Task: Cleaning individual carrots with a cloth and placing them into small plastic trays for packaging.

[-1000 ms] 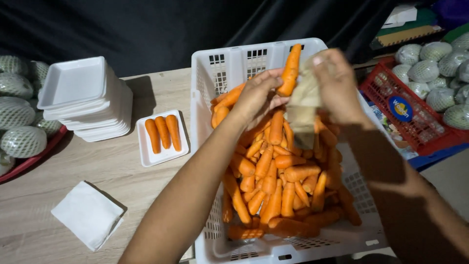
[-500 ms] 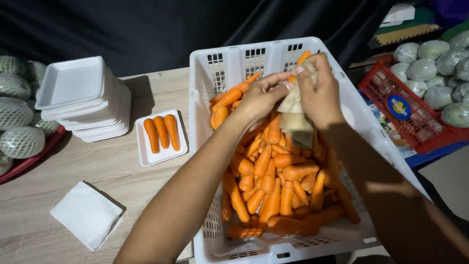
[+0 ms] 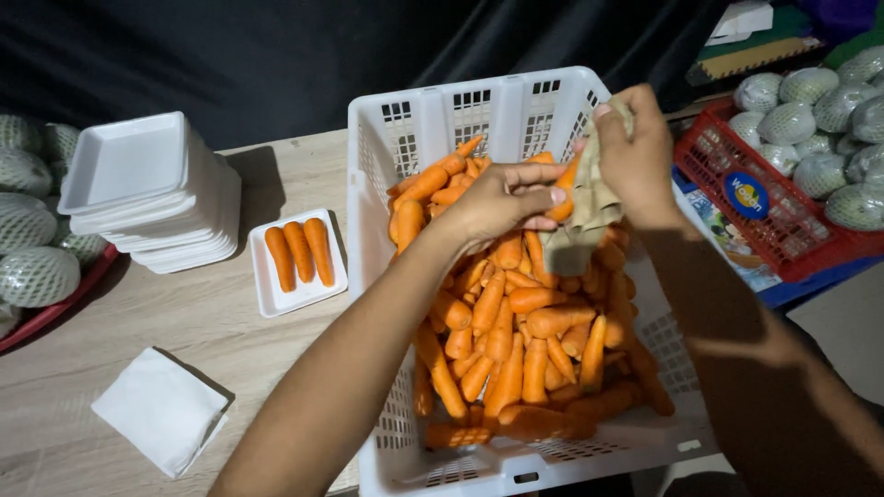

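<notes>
Over a white plastic crate [image 3: 387, 175] heaped with carrots [image 3: 516, 350], my left hand [image 3: 502, 198] grips one carrot [image 3: 564, 189] by its lower end. My right hand [image 3: 635, 152] holds a beige cloth [image 3: 580, 225] wrapped around the upper part of that same carrot. Both hands hover above the far half of the crate. Most of the held carrot is hidden by the cloth and my fingers.
A small white foam tray [image 3: 299, 262] with three carrots lies left of the crate. A stack of foam trays [image 3: 147, 193] stands further left, a folded white napkin [image 3: 161, 410] lies near the table's front. Net-wrapped green fruit [image 3: 37, 267] sits far left and in a red basket [image 3: 783, 230] at right.
The carrot stood upright in my right hand; it has come down into both hands and the cloth now wraps it. Both hands shifted slightly lower over the crate.
</notes>
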